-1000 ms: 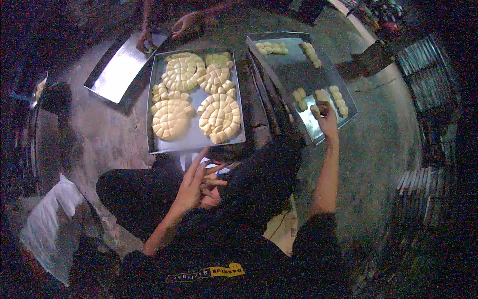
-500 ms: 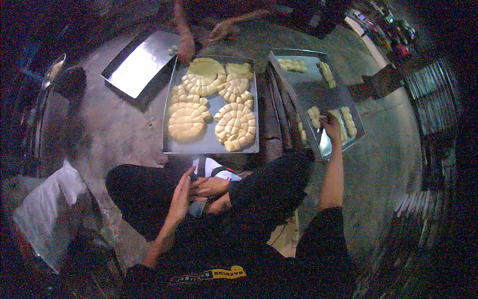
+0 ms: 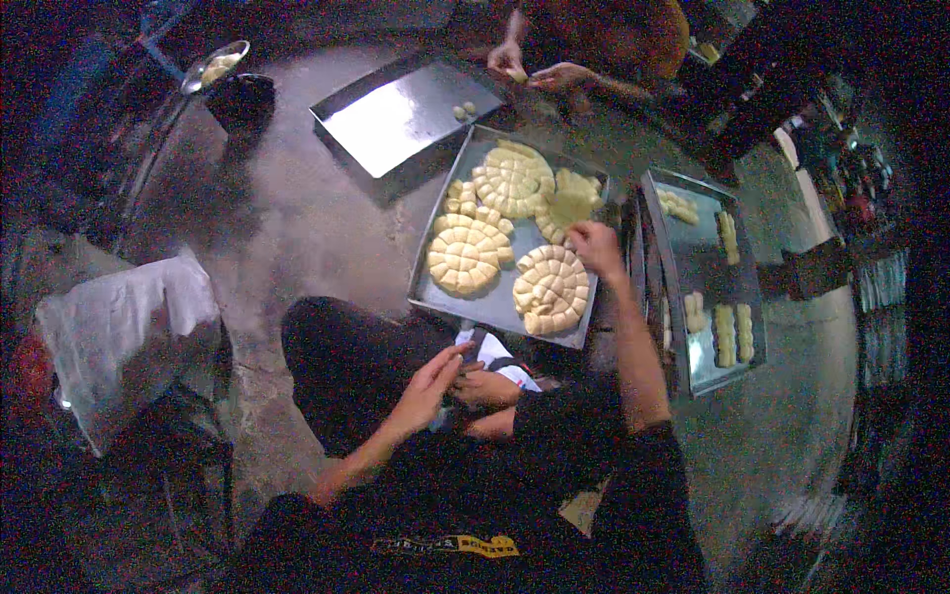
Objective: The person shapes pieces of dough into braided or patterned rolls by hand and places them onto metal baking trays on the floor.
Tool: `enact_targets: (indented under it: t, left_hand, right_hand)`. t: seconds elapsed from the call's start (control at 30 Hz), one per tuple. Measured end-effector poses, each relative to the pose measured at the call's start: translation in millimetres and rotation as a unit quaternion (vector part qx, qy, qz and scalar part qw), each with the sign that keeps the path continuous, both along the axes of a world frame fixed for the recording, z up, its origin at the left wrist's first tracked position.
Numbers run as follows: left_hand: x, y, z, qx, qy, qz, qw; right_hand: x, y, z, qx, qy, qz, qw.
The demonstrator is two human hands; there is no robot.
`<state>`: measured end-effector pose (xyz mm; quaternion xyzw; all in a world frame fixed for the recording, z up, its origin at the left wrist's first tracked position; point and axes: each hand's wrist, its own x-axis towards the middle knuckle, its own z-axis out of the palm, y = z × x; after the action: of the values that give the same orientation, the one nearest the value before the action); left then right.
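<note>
Right hand (image 3: 594,247) has shifted from the right-side tray (image 3: 705,272) to the middle tray (image 3: 482,309), so handling is now at the lower-right segmented dough round (image 3: 551,290), right of frame centre; can't tell if its fingers pinch dough. Left hand (image 3: 431,384), lower centre, fingers loosely extended, nothing visible held.

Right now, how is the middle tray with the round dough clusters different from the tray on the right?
The middle tray holds big round dough clusters; the right tray holds short dough strips. Dough covers most of the middle tray, while much of the right tray is bare. The right hand is over the middle tray; no hand is over the right one. Both are metal with raised sides.
</note>
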<state>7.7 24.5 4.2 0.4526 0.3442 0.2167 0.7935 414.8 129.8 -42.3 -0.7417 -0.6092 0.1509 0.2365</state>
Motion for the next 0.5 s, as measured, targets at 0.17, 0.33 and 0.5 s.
enact_targets:
  t: [0.17,0.33,0.5]
  left_hand:
    - [-22,-1,9,-0.038,-0.014,0.031,0.999]
    - [-46,-7,28,-0.067,-0.011,0.098,0.993]
    - [-48,-9,0,-0.083,-0.033,0.083,0.993]
  right_hand:
    - [-60,82,-132,-0.001,0.021,-0.026,0.999]
    - [-82,107,-178,0.102,-0.043,-0.107,0.988]
    - [-34,74,-149,0.093,0.079,-0.129,0.984]
